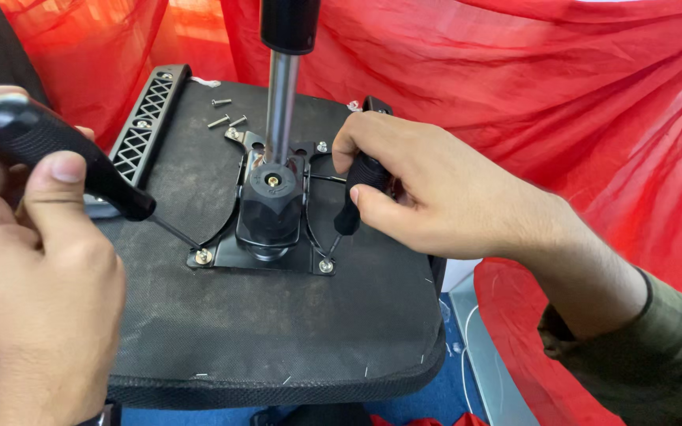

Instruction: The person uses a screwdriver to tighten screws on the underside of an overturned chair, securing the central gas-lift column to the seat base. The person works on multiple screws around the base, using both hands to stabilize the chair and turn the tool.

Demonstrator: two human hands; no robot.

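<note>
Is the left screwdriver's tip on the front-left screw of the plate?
Yes, the left hand holds the screwdriver with its tip on the front-left screw.

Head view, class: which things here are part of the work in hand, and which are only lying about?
In use:
left hand with black-handled screwdriver
right hand with second screwdriver
metal mounting plate and its corner screws
upturned seat base
gas-lift column

Lying about:
loose screws
black lattice bracket
red cloth
</note>
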